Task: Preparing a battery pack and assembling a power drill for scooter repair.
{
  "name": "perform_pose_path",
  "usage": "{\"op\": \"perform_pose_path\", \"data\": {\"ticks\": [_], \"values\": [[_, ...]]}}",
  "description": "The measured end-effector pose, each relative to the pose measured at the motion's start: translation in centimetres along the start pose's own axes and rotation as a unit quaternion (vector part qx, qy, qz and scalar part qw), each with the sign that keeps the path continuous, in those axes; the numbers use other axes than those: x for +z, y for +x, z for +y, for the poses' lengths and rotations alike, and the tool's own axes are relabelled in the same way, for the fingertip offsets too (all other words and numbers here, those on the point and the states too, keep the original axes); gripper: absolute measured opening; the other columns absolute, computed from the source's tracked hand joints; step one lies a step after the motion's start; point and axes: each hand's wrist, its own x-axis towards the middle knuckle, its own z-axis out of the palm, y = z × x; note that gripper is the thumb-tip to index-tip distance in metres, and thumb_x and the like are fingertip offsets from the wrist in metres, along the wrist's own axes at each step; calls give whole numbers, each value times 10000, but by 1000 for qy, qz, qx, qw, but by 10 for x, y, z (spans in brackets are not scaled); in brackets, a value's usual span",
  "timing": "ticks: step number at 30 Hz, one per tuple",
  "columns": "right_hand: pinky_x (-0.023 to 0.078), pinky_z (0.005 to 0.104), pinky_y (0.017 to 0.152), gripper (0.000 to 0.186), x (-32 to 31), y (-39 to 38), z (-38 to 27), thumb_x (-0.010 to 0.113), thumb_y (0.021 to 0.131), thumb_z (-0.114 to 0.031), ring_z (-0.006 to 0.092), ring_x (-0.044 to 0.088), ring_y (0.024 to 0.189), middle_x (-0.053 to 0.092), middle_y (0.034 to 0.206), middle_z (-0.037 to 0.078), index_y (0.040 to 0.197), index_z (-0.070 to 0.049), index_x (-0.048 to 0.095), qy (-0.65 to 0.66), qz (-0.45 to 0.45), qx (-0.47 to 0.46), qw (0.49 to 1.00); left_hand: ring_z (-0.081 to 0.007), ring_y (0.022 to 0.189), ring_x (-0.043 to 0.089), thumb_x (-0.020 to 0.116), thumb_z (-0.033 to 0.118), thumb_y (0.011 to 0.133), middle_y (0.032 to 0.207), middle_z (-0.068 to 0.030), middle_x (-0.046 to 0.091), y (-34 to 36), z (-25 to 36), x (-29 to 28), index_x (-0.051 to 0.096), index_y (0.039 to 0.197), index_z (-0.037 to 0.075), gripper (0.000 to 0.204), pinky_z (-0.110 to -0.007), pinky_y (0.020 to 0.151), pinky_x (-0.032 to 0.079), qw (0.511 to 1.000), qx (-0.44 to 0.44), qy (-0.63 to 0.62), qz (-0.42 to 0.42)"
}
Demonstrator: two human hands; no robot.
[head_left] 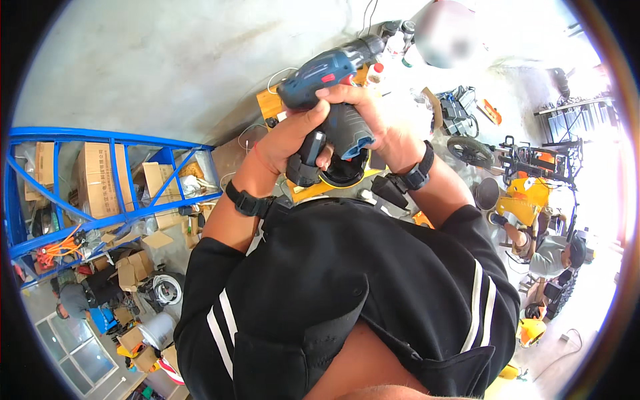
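Currently, the drill (320, 77) is held above the desk (269, 104), the right hand (373, 110) gripping its handle (345, 128). The left hand's (287, 139) fingers grip a black block (309, 152). Pickup appears complete; block-to-handle attachment appears not yet made.

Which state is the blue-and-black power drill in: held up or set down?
Held up: the power drill is in the person's right hand, which wraps around its grip.

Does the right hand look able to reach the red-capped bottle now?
Probably not: the right hand is busy gripping the drill. The red-capped bottle shows just beyond it, though depth is hard to judge.
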Motion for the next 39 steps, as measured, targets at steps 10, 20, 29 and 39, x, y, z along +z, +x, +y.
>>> {"op": "perform_pose_path", "data": {"ticks": [10, 20, 29, 39], "values": [[553, 373, 823, 289, 12, -29, -26, 578, 911, -152, 220, 648, 868, 658, 996, 134, 1110, 58, 576, 49, 108, -333, 936, -253, 924, 656, 526, 331, 930, 951, -123, 639, -22, -12, -11, 582, 1172, 13, 403, -491, 972, 492, 922, 54, -378, 60], [561, 384, 787, 194, 23, -43, -14, 576, 913, -125, 225, 636, 844, 636, 926, 121, 1012, 40, 600, 44, 200, -404, 892, -302, 1226, 515, 589, 326, 980, 1296, -167, 522, -23, -45, 6, 424, 1358, -15, 535, -475, 1037, 446, 927, 146, -344, 28], [580, 373, 668, 148, 21, -30, -20, 646, 874, -78, 233, 669, 740, 650, 833, 131, 959, 33, 599, -40, 324, -466, 823, -280, 1140, 583, 512, 217, 974, 1275, -163, 556, -28, -28, 17, 402, 1424, 6, 510, -433, 930, 513, 955, 129, -267, -22], [580, 387, 652, 131, 16, -29, -24, 651, 854, -49, 251, 672, 735, 647, 824, 143, 942, 26, 592, -4, 349, -467, 812, -217, 1235, 531, 711, -37, 795, 1344, -129, 529, -32, -23, 52, 447, 1329, 15, 598, -352, 1052, 424, 856, 366, 323, 168]]}}
